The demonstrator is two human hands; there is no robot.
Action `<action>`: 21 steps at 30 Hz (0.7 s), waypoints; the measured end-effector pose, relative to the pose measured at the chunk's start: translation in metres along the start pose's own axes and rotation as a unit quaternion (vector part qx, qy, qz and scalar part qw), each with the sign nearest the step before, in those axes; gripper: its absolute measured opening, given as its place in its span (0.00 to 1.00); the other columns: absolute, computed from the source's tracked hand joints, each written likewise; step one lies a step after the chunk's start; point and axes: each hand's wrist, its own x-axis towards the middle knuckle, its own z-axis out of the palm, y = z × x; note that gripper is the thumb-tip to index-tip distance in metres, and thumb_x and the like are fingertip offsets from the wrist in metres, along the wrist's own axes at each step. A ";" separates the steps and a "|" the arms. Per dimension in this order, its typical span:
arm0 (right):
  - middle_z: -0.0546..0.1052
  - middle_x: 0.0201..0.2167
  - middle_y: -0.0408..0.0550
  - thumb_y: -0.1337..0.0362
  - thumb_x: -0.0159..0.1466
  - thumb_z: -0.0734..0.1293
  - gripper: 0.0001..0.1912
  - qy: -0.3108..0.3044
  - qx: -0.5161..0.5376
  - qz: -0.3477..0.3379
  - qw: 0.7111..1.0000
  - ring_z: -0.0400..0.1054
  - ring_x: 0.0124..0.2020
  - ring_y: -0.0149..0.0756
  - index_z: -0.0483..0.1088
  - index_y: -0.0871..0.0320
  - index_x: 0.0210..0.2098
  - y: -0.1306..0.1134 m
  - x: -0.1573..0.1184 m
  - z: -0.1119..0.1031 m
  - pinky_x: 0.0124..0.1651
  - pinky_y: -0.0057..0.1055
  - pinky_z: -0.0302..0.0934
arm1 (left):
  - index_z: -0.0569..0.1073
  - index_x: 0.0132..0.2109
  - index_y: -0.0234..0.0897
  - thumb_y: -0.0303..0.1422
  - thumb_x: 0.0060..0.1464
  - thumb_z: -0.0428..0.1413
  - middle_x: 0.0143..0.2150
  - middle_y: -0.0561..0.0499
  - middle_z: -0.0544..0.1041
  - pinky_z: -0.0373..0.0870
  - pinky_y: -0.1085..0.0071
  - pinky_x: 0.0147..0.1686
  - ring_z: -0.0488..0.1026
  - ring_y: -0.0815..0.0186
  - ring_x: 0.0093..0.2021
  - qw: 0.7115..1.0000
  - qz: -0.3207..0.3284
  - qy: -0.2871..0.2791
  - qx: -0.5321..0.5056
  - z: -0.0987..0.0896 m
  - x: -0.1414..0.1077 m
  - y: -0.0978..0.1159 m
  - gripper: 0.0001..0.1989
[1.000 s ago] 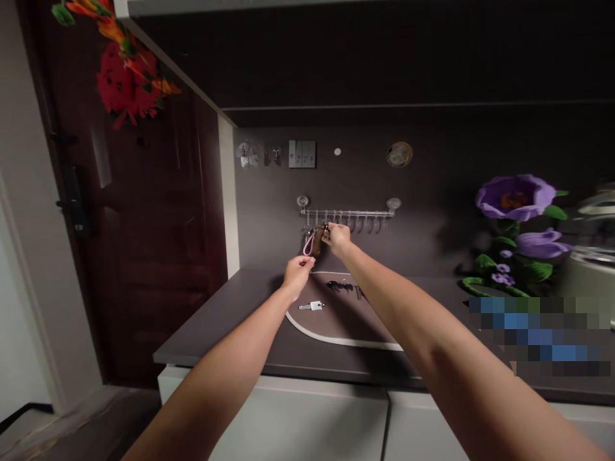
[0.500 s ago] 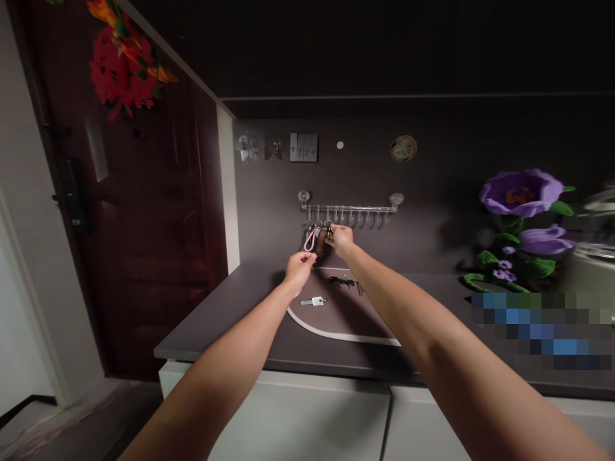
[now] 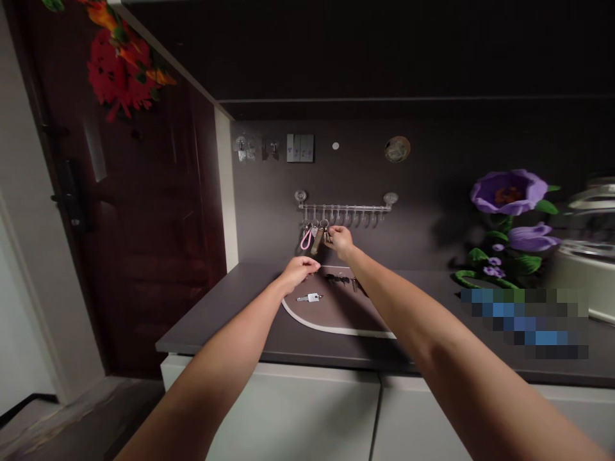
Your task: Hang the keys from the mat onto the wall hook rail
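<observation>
My right hand [image 3: 341, 241] is closed, its fingertips pinching a small bunch of keys [image 3: 328, 235] whose ring [image 3: 324, 224] is at a hook of the clear rail [image 3: 346, 208]. Left of it hang a brown strap [image 3: 317, 242] and a pink loop [image 3: 306, 239], with key rings above them. Lower down, my left hand [image 3: 298, 270] hovers over the mat, fingers stretched to the right and nothing visible in them. On the white-edged mat [image 3: 336, 323] lie a white-headed key [image 3: 311, 298] and a dark bunch of keys [image 3: 339, 279], partly behind my right forearm.
Purple artificial flowers [image 3: 509, 192] and a pale lidded container [image 3: 586, 275] stand on the counter [image 3: 206, 314] at right, beside a pixelated patch. A switch panel [image 3: 300, 148] sits on the wall above the rail. A dark red door [image 3: 158, 256] is at left.
My left hand has come away from the pink loop and dropped slightly towards the mat. The loop now hangs free. My right hand stays at the keys near the hook. The view shifts slightly.
</observation>
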 end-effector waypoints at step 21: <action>0.69 0.21 0.41 0.71 0.54 0.64 0.01 -0.129 -0.117 -0.016 0.985 0.59 0.19 0.23 0.66 0.61 0.27 0.045 -0.100 -0.051 0.24 0.22 0.55 | 0.75 0.30 0.31 0.34 0.34 0.64 0.23 0.50 0.74 0.62 0.74 0.28 0.67 0.73 0.24 0.969 -0.087 -0.216 0.086 -0.022 -0.012 0.000 0.13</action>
